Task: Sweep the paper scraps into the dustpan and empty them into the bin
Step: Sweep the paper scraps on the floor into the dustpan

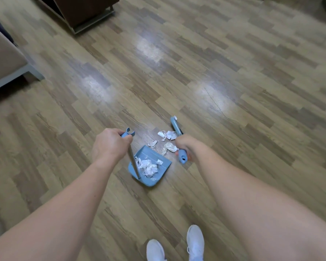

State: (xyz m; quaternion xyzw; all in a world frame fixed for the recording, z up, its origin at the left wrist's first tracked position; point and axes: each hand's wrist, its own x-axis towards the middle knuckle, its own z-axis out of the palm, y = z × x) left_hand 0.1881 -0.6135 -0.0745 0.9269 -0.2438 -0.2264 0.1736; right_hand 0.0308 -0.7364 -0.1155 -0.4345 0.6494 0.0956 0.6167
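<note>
No brand, label or writing can be read on anything here. Just below the middle of the frame a blue dustpan sits on the wooden floor, its open mouth toward the upper right. Inside it lies a heap of crumpled white paper scraps. More loose scraps lie on the floor just beyond the mouth, between the dustpan and the blue broom head, which stands right of centre with one scrap at its far tip.

The left hand is wrapped tight around the top of the dustpan's long handle, a grey pole with a blue clip end. The right hand is closed around the blue broom handle.

At the bottom edge two white shoes stand on the floor. A dark wooden cabinet fills the upper left, and beige furniture sits at the left edge.
</note>
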